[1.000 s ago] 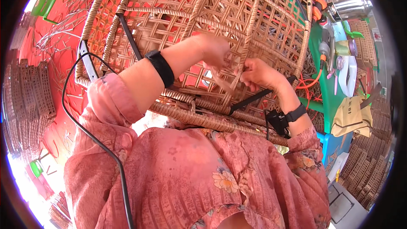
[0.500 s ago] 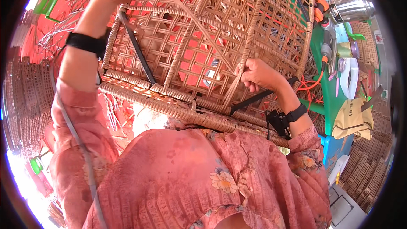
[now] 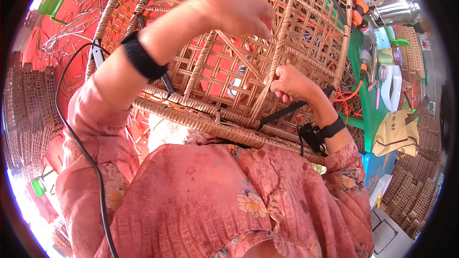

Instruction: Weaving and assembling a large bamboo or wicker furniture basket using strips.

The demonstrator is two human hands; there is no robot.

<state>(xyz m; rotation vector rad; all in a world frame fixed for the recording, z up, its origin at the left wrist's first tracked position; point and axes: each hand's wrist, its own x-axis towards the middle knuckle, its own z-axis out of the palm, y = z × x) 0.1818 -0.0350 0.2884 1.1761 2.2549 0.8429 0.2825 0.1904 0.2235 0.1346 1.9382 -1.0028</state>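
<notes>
A wicker frame (image 3: 201,71) of woven brown strands with wrapped ribs lies across my lap and reaches away from me. My right hand (image 3: 292,84) is closed, pinching at a wrapped rib (image 3: 279,43) where a flat wicker strand (image 3: 239,53) meets it. That strand runs up and left until my left wrist hides it. Above the weave, beside the same rib, my left hand (image 3: 241,13) is bent over with its thumb pointing down. Motion blurs its fingers, and whether they grip the strand does not show.
At right, a green table (image 3: 363,76) carries an orange-corded tool (image 3: 365,57), a metal vessel (image 3: 398,9) and a tan bag (image 3: 397,134). A black cable (image 3: 71,129) hangs by my left arm. A green chair (image 3: 55,4) and loose strands are on the red floor.
My left hand has swung from the upper left to the right, over the weave near the rib. The strand's long outstretched length is now mostly hidden. My right hand stays put.
</notes>
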